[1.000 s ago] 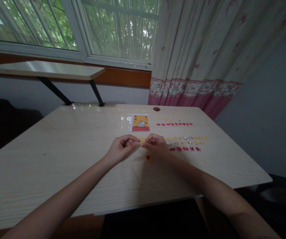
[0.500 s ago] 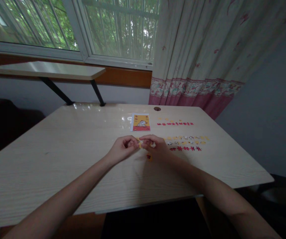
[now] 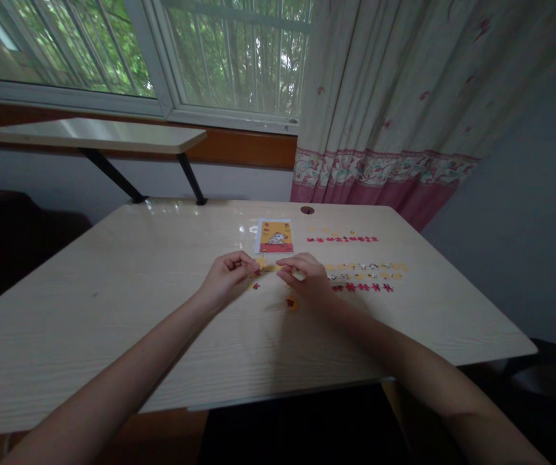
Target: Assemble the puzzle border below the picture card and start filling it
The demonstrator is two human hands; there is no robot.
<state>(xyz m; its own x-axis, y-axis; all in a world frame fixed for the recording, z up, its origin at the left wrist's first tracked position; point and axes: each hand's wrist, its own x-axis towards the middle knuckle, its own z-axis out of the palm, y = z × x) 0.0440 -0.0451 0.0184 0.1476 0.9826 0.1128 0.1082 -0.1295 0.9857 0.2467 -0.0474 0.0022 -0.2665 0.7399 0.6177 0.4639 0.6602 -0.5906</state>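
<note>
My left hand [image 3: 229,276] is closed in a pinch on a yellow jigsaw piece [image 3: 261,263] just above the table. Facing it, my right hand [image 3: 305,279] has thumb and forefinger together at a second small yellow jigsaw piece [image 3: 272,268], partly hidden by the fingertips. A small gap separates the two hands. Under the left fingertips a red-marked piece [image 3: 256,286] shows in part. Close below my right hand, an orange piece with a dark red mark [image 3: 291,303] lies on the table. Behind the hands lies a picture card [image 3: 276,237] with a white animal on yellow and red.
Several rows of jigsaw pieces lie to the right: red ones [image 3: 362,288] nearest, yellow and white ones [image 3: 369,267] behind, another red row [image 3: 343,239] farther back. A raised shelf [image 3: 98,135] stands at the table's [image 3: 161,349] back left. A cable hole [image 3: 307,210] sits at the back edge.
My hands have drawn slightly apart, the left moving left and a little up. More of the yellow piece at its fingertips and a red-marked piece below now show.
</note>
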